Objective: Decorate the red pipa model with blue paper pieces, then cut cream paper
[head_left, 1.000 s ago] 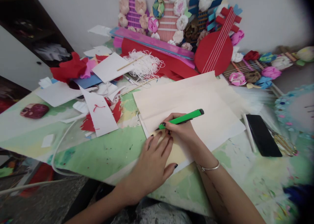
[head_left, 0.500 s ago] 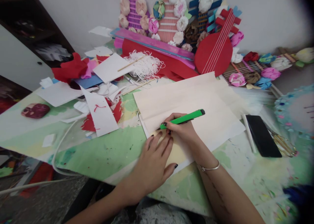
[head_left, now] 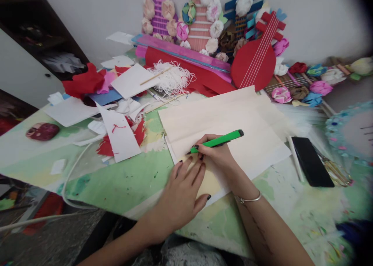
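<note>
In my right hand [head_left: 214, 151] is a slim green pen [head_left: 223, 139] with a black end, gripped between thumb and fingers. Its dark tip points down and left at the cream sheet [head_left: 215, 114], close to the sheet's left part. My left hand [head_left: 182, 196] lies flat with fingers spread, its fingertips on the paper just below the tip. A white sheet [head_left: 282, 153] shows from under the cream one. Any mark at the tip is too small to make out.
A black phone [head_left: 312, 162] and gold-handled scissors [head_left: 338, 172] lie right. Left are paper scraps [head_left: 118, 130], white string [head_left: 173, 77], a dark red stone-like object [head_left: 42, 131] and a white cable [head_left: 70, 169]. A red paper instrument [head_left: 254, 62] leans at the back wall.
</note>
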`<state>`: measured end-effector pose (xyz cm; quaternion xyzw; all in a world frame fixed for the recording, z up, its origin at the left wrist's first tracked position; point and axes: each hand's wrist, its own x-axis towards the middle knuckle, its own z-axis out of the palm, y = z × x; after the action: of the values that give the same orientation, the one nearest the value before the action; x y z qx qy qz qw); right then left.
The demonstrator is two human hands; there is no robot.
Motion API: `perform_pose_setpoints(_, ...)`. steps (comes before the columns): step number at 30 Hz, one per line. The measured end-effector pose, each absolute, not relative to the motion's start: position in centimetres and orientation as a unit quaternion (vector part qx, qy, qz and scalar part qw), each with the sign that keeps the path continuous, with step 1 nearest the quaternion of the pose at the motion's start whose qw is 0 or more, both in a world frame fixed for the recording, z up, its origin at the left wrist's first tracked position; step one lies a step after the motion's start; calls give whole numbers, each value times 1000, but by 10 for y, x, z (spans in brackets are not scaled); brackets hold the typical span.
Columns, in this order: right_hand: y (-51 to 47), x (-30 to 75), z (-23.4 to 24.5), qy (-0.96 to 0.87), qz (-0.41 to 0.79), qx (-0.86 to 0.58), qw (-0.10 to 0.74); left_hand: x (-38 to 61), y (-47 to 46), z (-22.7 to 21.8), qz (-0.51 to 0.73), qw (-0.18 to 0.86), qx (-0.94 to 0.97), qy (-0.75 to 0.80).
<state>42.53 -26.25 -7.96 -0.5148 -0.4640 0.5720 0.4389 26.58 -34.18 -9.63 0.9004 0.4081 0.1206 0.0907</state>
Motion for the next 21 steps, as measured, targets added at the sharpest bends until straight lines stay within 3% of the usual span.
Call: perform_pose_setpoints(21, -261, 431, -78, -489, 572, -501, 428, 267, -341, -97, 120, 84, 901, 408)
